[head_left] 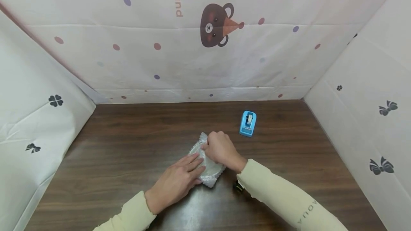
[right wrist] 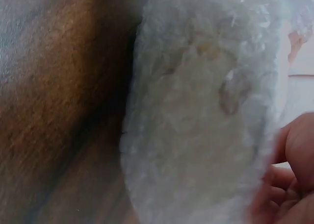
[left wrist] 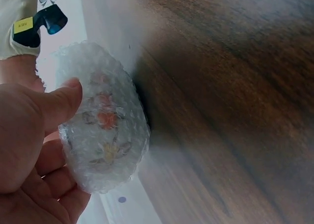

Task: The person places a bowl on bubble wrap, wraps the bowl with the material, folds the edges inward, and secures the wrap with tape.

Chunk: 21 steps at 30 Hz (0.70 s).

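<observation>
A small bubble-wrapped package (head_left: 212,168) is held between both hands, close over the brown table. Through the clear wrap (left wrist: 105,136) a pale item shows, with orange and yellow patterns on it. My left hand (head_left: 178,181) holds the package from its left side, fingers along it in the head view; the left wrist view shows the thumb (left wrist: 66,99) on one face and the fingers behind. On the far right side, my right hand (head_left: 221,149) has its fingers curled at the wrap's edge. The right wrist view shows the wrap (right wrist: 196,136) blurred and close, beside the curled fingers.
A blue tape dispenser (head_left: 248,124) with a roll in it stands on the table (head_left: 128,134), beyond the right hand. White printed sheets rise at the back (head_left: 179,63), left (head_left: 38,124) and right (head_left: 359,117) of the table.
</observation>
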### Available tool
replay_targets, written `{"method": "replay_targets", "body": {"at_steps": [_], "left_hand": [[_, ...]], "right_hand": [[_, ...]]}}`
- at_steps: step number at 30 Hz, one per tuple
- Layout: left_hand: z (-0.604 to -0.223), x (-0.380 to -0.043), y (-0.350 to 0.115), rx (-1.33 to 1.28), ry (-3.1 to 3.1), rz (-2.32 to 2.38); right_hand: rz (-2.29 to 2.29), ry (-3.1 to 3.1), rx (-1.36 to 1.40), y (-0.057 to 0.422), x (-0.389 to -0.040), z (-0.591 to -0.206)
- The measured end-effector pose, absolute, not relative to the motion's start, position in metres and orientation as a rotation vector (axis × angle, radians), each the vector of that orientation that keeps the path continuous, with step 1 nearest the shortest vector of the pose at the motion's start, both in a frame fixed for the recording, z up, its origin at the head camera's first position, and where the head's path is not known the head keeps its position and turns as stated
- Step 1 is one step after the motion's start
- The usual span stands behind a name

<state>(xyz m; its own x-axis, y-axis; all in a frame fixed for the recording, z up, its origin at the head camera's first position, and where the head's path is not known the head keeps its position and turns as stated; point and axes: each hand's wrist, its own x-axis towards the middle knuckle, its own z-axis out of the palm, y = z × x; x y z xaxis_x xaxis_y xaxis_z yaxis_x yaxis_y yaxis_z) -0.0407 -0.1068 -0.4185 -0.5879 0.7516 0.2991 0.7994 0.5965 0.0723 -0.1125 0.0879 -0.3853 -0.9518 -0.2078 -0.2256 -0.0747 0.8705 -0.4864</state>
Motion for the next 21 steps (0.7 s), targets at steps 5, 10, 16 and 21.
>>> {"method": "replay_targets", "body": {"at_steps": [5, 10, 16, 21], "left_hand": [[-0.419, -0.041, -0.104, -1.282, -2.565, -0.292], [-0.420, -0.042, -0.104, -1.276, -2.541, -0.296], [-0.420, -0.043, -0.104, -1.270, -2.557, -0.288], [-0.421, -0.042, -0.104, -1.279, -2.561, -0.276]], "right_hand": [[-0.709, 2.719, -0.228, 0.092, -0.116, -0.381], [-0.604, 2.727, -0.205, 0.088, -0.120, -0.381], [-0.410, 2.794, -0.174, 0.091, -0.125, -0.383], [-0.622, 2.746, -0.226, 0.108, -0.131, -0.383]]}}
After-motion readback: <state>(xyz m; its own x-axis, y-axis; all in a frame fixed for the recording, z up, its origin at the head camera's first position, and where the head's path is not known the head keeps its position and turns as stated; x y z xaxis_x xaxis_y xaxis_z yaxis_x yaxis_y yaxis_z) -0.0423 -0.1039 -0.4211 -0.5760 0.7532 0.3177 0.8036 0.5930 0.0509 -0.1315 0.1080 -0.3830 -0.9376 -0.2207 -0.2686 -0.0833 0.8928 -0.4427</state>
